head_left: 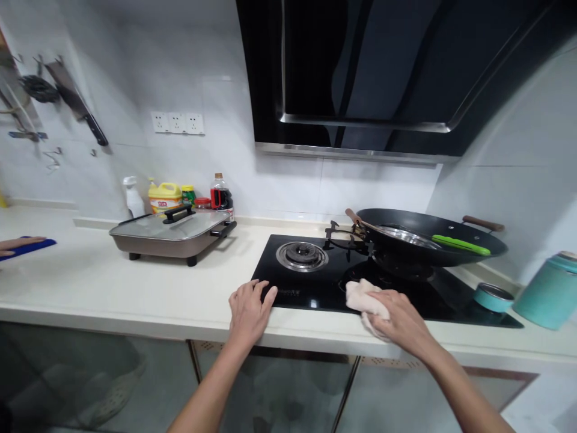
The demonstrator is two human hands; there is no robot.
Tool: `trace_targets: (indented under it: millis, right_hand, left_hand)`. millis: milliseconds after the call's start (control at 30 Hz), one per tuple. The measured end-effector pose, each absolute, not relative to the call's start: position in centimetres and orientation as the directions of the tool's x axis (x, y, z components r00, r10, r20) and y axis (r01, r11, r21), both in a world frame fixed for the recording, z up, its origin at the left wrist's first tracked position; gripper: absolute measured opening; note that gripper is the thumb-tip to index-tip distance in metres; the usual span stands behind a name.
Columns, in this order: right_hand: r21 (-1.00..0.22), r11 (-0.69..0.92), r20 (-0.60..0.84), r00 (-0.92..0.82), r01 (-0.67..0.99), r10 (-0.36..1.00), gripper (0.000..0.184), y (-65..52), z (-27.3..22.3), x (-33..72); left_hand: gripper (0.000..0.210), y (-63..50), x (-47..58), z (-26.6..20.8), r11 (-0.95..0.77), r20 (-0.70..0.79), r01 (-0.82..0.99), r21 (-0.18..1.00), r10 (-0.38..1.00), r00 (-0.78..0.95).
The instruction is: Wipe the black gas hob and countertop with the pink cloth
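My right hand (399,319) is closed on a pale cloth (364,297), which presses on the front part of the black glass gas stove (306,291). Part of the cloth hangs over the stove's front edge onto the countertop. At the stove's front left corner my left hand (250,310) rests on the counter edge, fingers spread, holding nothing. Behind it lies the bare left burner (302,256). On the right burner sits a black wok (424,240) with a metal lid or bowl (408,236) and a green-handled utensil (460,245) in it.
A lidded electric pan (174,231) stands left of the stove, bottles (222,195) behind it. A pot stand (347,237) leans near the wok. A teal cup (493,297) and teal canister (547,290) are at right. Far left, another person's hand (15,243) presses a blue cloth (31,245).
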State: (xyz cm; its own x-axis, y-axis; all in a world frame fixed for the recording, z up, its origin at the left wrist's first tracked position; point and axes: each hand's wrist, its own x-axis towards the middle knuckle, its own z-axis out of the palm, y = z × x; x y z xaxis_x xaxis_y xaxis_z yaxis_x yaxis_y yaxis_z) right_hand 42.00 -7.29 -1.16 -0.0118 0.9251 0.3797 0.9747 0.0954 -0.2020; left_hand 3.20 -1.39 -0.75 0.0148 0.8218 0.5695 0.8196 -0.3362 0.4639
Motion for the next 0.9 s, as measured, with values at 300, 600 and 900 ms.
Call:
trace_targets:
  millis: [300,600,900]
  right_hand:
    - [-0.193,-0.191,0.3,0.243,0.962,0.922,0.06,-7.4,-1.8,52.1]
    - [-0.15,-0.45,0.255,0.474,0.88,0.843,0.063,-2.8,0.9,51.6]
    - [-0.146,-0.4,0.349,0.425,0.905,0.835,0.062,-6.5,-1.0,48.7]
  left_hand:
    - [0.039,-1.7,3.3,-0.5,-0.358,0.54,0.827,0.434,0.838,0.079]
    - [0.041,-1.6,3.5,-0.5,-0.34,0.558,0.847,0.408,0.828,0.064]
    - [0.041,-1.3,3.5,-1.2,-0.341,0.59,0.873,0.35,0.803,0.077]
